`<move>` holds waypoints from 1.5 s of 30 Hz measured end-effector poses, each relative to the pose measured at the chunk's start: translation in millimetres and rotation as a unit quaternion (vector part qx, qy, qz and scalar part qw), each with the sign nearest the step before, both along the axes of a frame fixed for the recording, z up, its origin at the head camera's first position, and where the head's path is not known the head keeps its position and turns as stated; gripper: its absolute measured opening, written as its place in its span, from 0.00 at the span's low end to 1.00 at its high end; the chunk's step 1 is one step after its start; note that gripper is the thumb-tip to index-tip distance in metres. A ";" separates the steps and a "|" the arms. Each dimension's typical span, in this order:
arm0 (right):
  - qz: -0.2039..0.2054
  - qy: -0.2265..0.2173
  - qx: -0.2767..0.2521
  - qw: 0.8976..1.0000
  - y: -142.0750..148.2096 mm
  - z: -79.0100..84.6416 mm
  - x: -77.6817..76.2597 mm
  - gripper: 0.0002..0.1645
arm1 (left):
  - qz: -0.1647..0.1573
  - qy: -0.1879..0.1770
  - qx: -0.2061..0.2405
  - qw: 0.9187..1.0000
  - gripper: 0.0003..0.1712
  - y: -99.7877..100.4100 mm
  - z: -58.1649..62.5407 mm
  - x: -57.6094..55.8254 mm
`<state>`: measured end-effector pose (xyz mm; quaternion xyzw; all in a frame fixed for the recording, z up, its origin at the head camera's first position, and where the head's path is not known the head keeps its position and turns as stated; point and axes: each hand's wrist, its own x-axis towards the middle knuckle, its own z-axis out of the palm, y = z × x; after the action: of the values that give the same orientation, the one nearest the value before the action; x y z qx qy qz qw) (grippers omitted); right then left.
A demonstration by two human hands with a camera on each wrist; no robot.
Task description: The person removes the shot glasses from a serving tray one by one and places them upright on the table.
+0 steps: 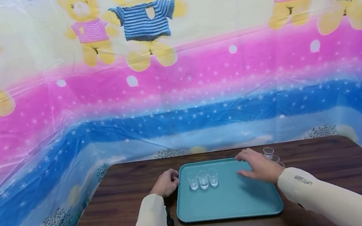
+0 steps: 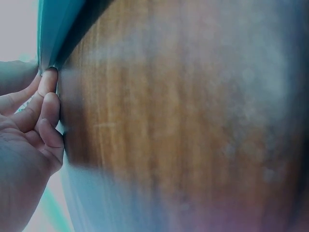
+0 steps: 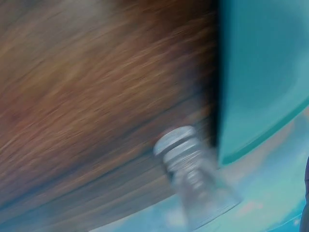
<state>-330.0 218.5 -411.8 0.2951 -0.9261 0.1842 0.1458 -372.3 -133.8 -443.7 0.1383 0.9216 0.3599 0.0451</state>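
Note:
A teal tray [image 1: 225, 205] lies on the dark wooden table. Three small clear shot glasses, left [image 1: 193, 182], middle [image 1: 203, 181] and right [image 1: 213, 178], stand upright in a row on its left half. My left hand [image 1: 166, 183] is at the tray's left edge; the left wrist view shows its thumb and curled fingers [image 2: 50, 82] pinching the rim. Above the tray's right side, my right hand [image 1: 257, 165] is spread with nothing in it. Behind that hand, more clear shot glasses [image 1: 268, 153] stand beside the tray, partly hidden; the right wrist view shows glasses [image 3: 193, 179] blurred.
The wooden table [image 1: 326, 178] extends on both sides of the tray. A printed cloth [image 1: 175, 121] with bears and snowflakes hangs behind the table and along its sides. A dark object [image 1: 169, 220] is at the left wrist.

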 end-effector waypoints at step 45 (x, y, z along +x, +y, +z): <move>0.022 0.020 0.003 1.000 -73.8 -17.3 -6.8 0.19 | -0.007 -0.005 0.004 1.000 0.16 -2.5 3.7 5.1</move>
<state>-336.9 144.7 -429.1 0.3192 -0.9170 0.1783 0.1597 -367.2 -136.3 -440.0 0.1436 0.9188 0.3640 0.0516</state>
